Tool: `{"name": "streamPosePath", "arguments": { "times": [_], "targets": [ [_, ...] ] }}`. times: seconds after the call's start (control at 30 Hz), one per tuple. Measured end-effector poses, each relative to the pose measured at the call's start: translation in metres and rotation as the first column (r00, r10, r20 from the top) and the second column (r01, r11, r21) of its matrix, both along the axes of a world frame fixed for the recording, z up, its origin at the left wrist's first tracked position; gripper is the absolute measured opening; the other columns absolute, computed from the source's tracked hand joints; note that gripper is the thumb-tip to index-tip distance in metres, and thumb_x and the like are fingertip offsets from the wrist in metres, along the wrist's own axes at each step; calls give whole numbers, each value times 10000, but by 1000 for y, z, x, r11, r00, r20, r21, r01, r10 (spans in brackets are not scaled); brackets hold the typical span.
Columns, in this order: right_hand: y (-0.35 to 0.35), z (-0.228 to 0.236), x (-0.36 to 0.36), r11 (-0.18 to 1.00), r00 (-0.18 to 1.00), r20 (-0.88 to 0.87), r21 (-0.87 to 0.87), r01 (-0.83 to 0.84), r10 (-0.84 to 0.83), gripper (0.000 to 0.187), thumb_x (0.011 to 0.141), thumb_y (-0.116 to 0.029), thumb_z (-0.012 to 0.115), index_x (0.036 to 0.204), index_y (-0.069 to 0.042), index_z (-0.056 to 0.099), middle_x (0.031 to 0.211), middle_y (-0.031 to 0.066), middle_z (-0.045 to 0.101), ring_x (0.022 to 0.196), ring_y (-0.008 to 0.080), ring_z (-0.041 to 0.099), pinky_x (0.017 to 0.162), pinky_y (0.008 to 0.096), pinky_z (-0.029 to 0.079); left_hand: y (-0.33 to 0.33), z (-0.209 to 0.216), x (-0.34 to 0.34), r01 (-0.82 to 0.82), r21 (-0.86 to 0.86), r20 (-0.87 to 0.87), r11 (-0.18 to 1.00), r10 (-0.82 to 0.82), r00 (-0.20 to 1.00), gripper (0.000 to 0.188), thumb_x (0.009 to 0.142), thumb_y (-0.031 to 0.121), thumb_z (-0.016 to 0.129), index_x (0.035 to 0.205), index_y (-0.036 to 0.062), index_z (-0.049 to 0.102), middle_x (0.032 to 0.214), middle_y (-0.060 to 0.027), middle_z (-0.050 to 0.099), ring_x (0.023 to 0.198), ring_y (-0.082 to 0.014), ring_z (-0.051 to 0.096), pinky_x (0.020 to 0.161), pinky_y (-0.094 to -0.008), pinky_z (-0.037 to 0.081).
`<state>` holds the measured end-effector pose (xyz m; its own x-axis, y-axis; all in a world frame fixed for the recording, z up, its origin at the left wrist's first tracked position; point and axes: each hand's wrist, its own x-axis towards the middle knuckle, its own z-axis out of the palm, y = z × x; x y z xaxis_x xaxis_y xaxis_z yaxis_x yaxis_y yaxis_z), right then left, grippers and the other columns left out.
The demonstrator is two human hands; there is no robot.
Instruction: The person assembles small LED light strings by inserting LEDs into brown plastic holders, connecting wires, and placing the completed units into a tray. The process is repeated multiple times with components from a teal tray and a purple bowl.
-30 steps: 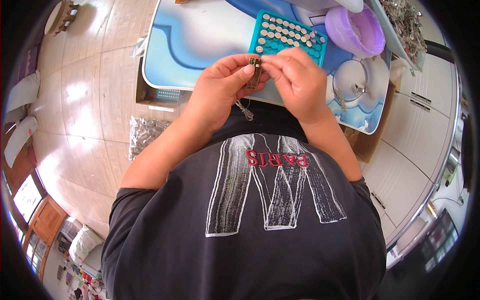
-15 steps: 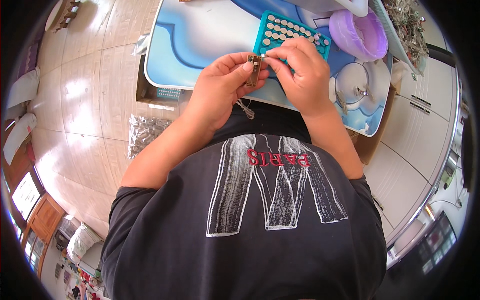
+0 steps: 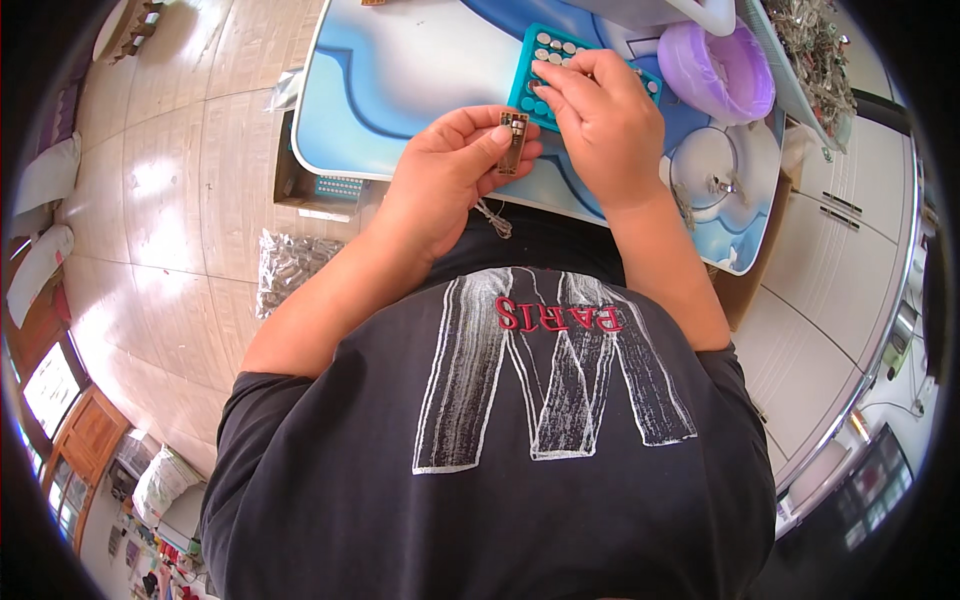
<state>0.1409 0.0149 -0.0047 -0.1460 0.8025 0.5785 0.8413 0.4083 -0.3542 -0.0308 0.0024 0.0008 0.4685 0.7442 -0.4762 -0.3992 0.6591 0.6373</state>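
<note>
My left hand (image 3: 455, 160) is closed on a small brown circuit board (image 3: 512, 143), held upright between thumb and fingers above the table's near edge. Small parts, one of them silvery, show near the board's upper end. Right of it, my right hand (image 3: 608, 125) reaches over a teal tray (image 3: 519, 72) filled with rows of small round silver pieces (image 3: 543, 38). Its thumb and index fingertips come close together at the tray's left side; whatever lies between them is too small to make out. The hand covers much of the tray.
The tray lies on a blue-and-white table (image 3: 400, 75). Beside it on the right stands a purple bowl (image 3: 715, 75), with a clear round dish (image 3: 705, 165) nearer me. A bin of metal parts (image 3: 815, 50) is at the far right. A silvery bag (image 3: 290, 265) lies left of my arm.
My right hand has moved from beside the board, up and forward onto the tray's left part. My left hand still holds the board in nearly the same place.
</note>
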Motion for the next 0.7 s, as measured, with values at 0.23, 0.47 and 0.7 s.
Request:
{"name": "streamPosePath", "arguments": {
  "times": [0.23,0.47,0.7],
  "targets": [
    [-1,-3,2,996,997,-11,65,-69,70,156,635,-67,714,779,-111,674,751,12,561,685,198,565,565,304,454,0,-4,-2,17,4,14,1000,-17,1000,285,938,122,497,1165,-49,509,1064,-142,616,984,-206,615,898,-322,496],
    [1,-1,-1,1000,998,-64,7,-3,3,159,640,-60,704,787,-114,679,762,13,565,695,207,569,572,318,458,-1,-3,-1,17,3,14,1000,-17,1000,278,938,122,496,1161,-42,518,1056,-143,621,978,-203,616,897,-321,496],
    [3,-2,2,999,995,95,-37,-38,41,143,644,-96,702,783,-123,680,774,4,567,728,211,577,608,330,475,-1,-3,-2,25,6,6,1000,-25,1000,276,940,125,491,1158,-41,520,1057,-143,622,964,-199,620,892,-320,496]
  ]
}}
